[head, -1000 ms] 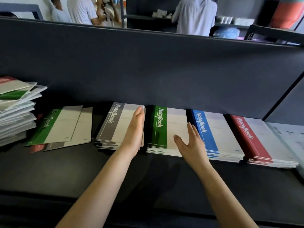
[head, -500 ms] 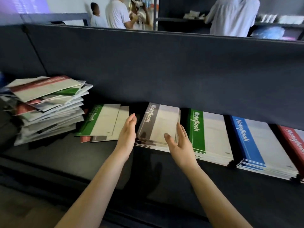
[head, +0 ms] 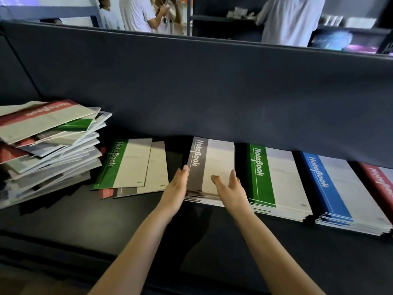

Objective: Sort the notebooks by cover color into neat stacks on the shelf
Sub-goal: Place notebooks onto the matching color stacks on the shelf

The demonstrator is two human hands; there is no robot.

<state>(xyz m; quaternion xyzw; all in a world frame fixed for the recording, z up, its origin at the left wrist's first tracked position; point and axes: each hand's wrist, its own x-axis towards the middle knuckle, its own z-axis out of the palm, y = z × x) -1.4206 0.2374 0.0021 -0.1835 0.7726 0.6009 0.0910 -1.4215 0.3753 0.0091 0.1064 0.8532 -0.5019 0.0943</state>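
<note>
Sorted stacks of notebooks lie in a row on the dark shelf [head: 63, 226]: a grey stack [head: 214, 158], a green stack [head: 274, 177], a blue stack [head: 340, 188] and a red stack [head: 380, 179] cut by the right edge. My left hand [head: 175, 188] presses flat against the grey stack's left side with straight fingers. My right hand [head: 230, 189] lies over the stack's near right part, fingers straight, thumb apart. Left of the grey stack lie a few loose notebooks, a green one [head: 125, 165] on top. A messy mixed pile [head: 46, 150] stands at the far left.
A dark padded back panel [head: 202, 92] rises behind the shelf and overhangs the stacks' far ends. Behind it several people stand near other shelving [head: 223, 20]. The shelf's front strip in front of the stacks is bare dark surface.
The view has swung left. Both hands have moved from the green stack's sides over to the grey stack, my left hand now on its left edge and my right on its near right part.
</note>
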